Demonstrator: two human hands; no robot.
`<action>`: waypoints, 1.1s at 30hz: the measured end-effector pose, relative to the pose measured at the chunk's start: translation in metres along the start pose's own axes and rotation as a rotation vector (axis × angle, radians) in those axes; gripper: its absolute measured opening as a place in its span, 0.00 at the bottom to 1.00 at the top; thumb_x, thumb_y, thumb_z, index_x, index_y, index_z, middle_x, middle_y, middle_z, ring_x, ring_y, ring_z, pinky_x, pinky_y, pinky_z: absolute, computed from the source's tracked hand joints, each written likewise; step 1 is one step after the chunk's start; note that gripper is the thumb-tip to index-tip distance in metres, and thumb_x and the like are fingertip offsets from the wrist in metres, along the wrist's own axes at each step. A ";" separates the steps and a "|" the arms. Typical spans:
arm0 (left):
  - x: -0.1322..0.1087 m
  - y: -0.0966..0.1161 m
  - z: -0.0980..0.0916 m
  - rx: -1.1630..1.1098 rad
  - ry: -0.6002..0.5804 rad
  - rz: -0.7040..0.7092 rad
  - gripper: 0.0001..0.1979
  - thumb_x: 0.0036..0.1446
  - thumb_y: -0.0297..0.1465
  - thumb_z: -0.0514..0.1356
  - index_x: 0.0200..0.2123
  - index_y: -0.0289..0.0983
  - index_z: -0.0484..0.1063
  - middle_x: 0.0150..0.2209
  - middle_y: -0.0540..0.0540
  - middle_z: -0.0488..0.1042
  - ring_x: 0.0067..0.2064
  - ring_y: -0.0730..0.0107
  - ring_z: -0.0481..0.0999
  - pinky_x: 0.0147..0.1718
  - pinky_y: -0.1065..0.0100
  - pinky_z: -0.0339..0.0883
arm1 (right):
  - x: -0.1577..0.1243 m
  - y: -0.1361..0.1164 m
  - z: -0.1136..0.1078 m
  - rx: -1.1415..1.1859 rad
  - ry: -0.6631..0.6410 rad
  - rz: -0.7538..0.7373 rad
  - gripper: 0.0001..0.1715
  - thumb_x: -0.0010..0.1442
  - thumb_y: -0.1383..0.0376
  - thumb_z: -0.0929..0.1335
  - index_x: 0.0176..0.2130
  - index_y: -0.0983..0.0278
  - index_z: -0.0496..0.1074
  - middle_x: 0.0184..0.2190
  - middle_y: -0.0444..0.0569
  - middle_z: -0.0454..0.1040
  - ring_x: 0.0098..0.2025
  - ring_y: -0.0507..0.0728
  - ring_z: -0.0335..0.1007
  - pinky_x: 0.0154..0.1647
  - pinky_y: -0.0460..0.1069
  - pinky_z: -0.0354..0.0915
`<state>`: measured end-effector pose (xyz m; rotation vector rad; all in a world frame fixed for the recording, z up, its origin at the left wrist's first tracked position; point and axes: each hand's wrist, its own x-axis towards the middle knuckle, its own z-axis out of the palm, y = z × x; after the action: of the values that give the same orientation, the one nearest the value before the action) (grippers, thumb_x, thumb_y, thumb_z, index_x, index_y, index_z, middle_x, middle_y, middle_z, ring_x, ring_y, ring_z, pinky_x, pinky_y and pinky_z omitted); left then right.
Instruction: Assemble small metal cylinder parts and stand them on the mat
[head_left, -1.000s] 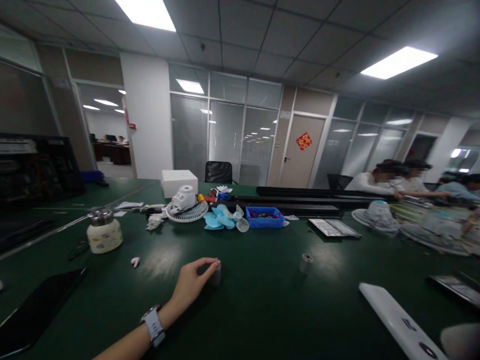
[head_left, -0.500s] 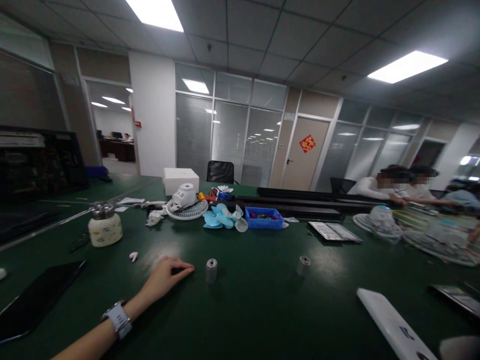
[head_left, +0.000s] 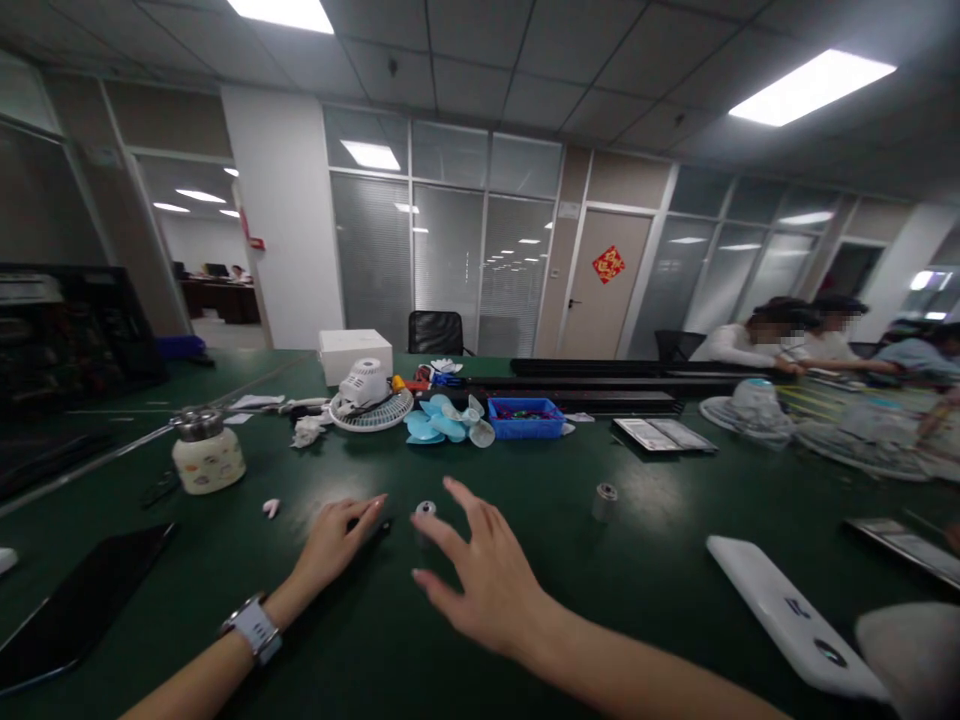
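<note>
My left hand (head_left: 337, 540) rests on the green table (head_left: 360, 660), a watch on its wrist. Its thumb and forefinger are pinched together; whatever is between them I cannot make out. A small dark piece (head_left: 385, 526) shows just beside the thumb. My right hand (head_left: 491, 570) is open, fingers spread, around and above a small upright metal cylinder (head_left: 426, 509) that its fingers partly hide. Whether they touch it I cannot tell. A second metal cylinder (head_left: 604, 502) stands farther right, apart from both hands.
A white fan housing (head_left: 787, 610) lies at right. Along the back are a white box (head_left: 355, 352), a fan guard (head_left: 375, 412), blue fan blades (head_left: 439, 420) and a blue tray (head_left: 527, 425). A cream jar (head_left: 208, 460), an earbud (head_left: 271, 508) and a black tablet (head_left: 82, 600) lie left. People sit far right.
My right hand has come into view from the lower right and reached the nearer cylinder. My left hand stays almost in place. The dark piece beside its thumb now shows. The view has shifted slightly.
</note>
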<state>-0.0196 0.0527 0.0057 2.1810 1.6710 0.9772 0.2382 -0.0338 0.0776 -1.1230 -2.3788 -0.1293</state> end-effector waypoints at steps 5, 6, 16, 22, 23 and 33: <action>0.002 -0.001 0.001 -0.028 -0.002 0.005 0.29 0.57 0.52 0.48 0.47 0.41 0.78 0.42 0.44 0.80 0.42 0.57 0.75 0.45 0.61 0.66 | 0.039 0.017 0.032 0.008 -0.136 0.027 0.26 0.61 0.55 0.66 0.57 0.57 0.64 0.57 0.55 0.64 0.52 0.63 0.67 0.51 0.59 0.65; 0.003 -0.002 0.002 -0.029 -0.001 0.006 0.29 0.56 0.52 0.49 0.46 0.42 0.78 0.42 0.44 0.80 0.42 0.57 0.75 0.45 0.61 0.66 | 0.043 0.020 0.038 0.021 -0.163 0.024 0.24 0.61 0.56 0.66 0.55 0.59 0.65 0.53 0.53 0.68 0.49 0.62 0.69 0.49 0.57 0.66; 0.003 -0.009 0.005 0.003 -0.022 0.000 0.27 0.58 0.50 0.49 0.48 0.42 0.77 0.45 0.43 0.78 0.46 0.56 0.74 0.46 0.59 0.66 | 0.021 0.111 0.009 -0.366 -0.184 0.478 0.16 0.57 0.62 0.68 0.46 0.64 0.71 0.42 0.56 0.75 0.46 0.61 0.70 0.50 0.56 0.55; 0.004 -0.010 0.008 -0.016 0.003 -0.006 0.26 0.58 0.49 0.50 0.46 0.39 0.77 0.47 0.43 0.78 0.50 0.56 0.74 0.50 0.58 0.64 | 0.006 0.188 -0.025 -0.597 -0.291 0.788 0.20 0.55 0.69 0.68 0.48 0.69 0.71 0.42 0.62 0.76 0.50 0.64 0.70 0.58 0.60 0.45; 0.004 -0.009 0.008 -0.025 0.008 -0.017 0.26 0.58 0.49 0.50 0.46 0.39 0.77 0.47 0.42 0.78 0.49 0.56 0.74 0.50 0.59 0.65 | 0.006 0.190 -0.027 -0.610 -0.281 0.796 0.20 0.55 0.70 0.68 0.49 0.69 0.71 0.43 0.62 0.76 0.50 0.64 0.69 0.59 0.61 0.43; 0.002 0.004 -0.005 -0.119 0.109 -0.172 0.25 0.57 0.44 0.47 0.46 0.37 0.75 0.38 0.43 0.80 0.41 0.57 0.78 0.39 0.61 0.71 | 0.049 0.045 0.068 0.139 -0.075 0.028 0.30 0.63 0.49 0.62 0.59 0.59 0.64 0.59 0.51 0.65 0.59 0.58 0.61 0.57 0.55 0.57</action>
<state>-0.0195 0.0517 0.0127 1.9045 1.7649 1.1330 0.2181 0.0501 0.0362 -1.1119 -2.3953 0.0878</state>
